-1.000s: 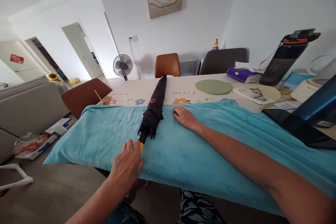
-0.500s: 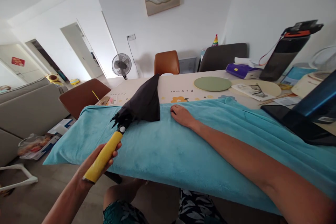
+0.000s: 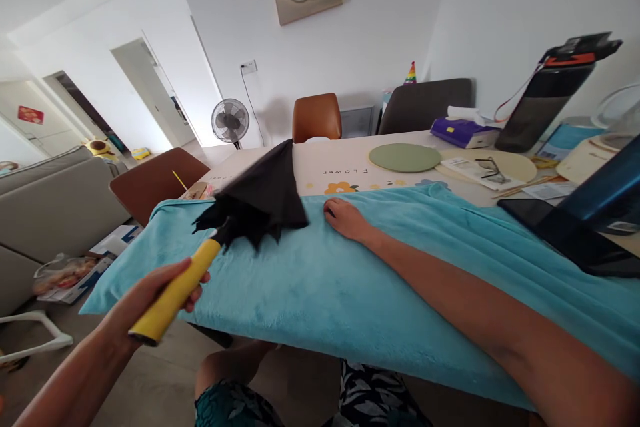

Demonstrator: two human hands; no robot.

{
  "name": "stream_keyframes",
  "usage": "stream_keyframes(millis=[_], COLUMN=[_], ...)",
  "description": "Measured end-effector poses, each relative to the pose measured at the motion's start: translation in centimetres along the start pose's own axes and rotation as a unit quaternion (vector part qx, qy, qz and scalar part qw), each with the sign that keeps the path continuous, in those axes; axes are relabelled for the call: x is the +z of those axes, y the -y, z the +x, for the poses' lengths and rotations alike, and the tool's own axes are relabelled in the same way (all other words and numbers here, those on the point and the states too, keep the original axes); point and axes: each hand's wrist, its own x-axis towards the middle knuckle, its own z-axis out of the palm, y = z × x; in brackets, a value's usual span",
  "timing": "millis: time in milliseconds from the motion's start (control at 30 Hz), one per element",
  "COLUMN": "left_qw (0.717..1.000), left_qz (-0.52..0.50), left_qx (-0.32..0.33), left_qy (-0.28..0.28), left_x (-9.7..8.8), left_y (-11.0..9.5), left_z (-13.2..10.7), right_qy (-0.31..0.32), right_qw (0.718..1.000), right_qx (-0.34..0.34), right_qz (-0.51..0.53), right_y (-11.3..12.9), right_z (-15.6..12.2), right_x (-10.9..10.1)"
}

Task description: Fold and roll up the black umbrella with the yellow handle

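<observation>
Our left hand (image 3: 143, 295) grips the handle (image 3: 177, 290), the umbrella (image 3: 265, 193) now flares wider, partly unfurled, and our right hand (image 3: 349, 219) rests half-curled, seemingly empty, on the cloth (image 3: 300, 293).

umbrella canopy (image 3: 263, 193): black; its handle (image 3: 175, 293): yellow. cloth (image 3: 310, 293): plain turquoise. shorts (image 3: 375, 392): dark, leaf print. round mat (image 3: 405, 157): muted green.

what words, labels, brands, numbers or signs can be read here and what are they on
"Flower": upside down on the tabletop
Print left of the umbrella, same tabletop: too blurred to read
White paper at right: too small
Label on the blue container: too small
Red sign at far left: too small
</observation>
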Motion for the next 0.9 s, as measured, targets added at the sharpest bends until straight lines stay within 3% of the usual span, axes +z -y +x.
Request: stream_keyframes(millis=[100, 167, 300, 433, 533, 633, 700, 767, 833, 900], left_qw=[0.975, 0.965, 0.989, 0.997, 0.993, 0.997, 0.972, 0.937, 0.933, 0.956], left_qz=[-0.214, -0.257, -0.139, 0.075, 0.117, -0.052, -0.211, -0.309, -0.316, -0.257], left_qx=[0.037, 0.03, -0.034, -0.031, -0.027, -0.023, -0.014, -0.002, -0.01, -0.044], left_qy=[0.041, 0.051, 0.035, -0.019, -0.002, 0.054, 0.105, 0.161, 0.174, 0.137], left_x=[-0.1, 0.2, 0.9, 0.9, 0.8, 0.6, 0.4, 0.6, 1.2, 1.8], left_y=[0.0, 0.5, 1.8, 1.8, 1.1, 0.7, 1.2, 2.5, 3.7, 4.1], left_z=[-0.9, -1.0, -0.6, -0.1, -0.2, -0.8, -1.2, -1.4, -1.6, -1.7], right_qy=[0.009, 0.015, 0.019, 0.02, 0.011, 0.008, 0.011, 0.012, 0.011, 0.012], right_qw=[1.0, 1.0, 1.0, 1.0, 1.0, 1.0, 1.0, 1.0, 1.0, 1.0], right_qx=[0.001, 0.004, 0.003, -0.001, 0.004, 0.007, 0.004, 0.003, -0.001, -0.003], right_qz=[-0.001, -0.003, -0.011, -0.015, -0.016, -0.01, -0.002, 0.0, -0.003, -0.007], right_y=[0.0, 0.1, 0.0, -0.2, -0.2, -0.1, -0.1, 0.0, 0.1, 0.1], right_z=[-0.1, -0.1, 0.0, 0.1, 0.1, 0.1, 0.0, -0.1, -0.1, -0.1], right_x=[-0.2, -0.3, -0.2, 0.1, 0.2, 0.1, -0.1, -0.3, -0.4, -0.4])
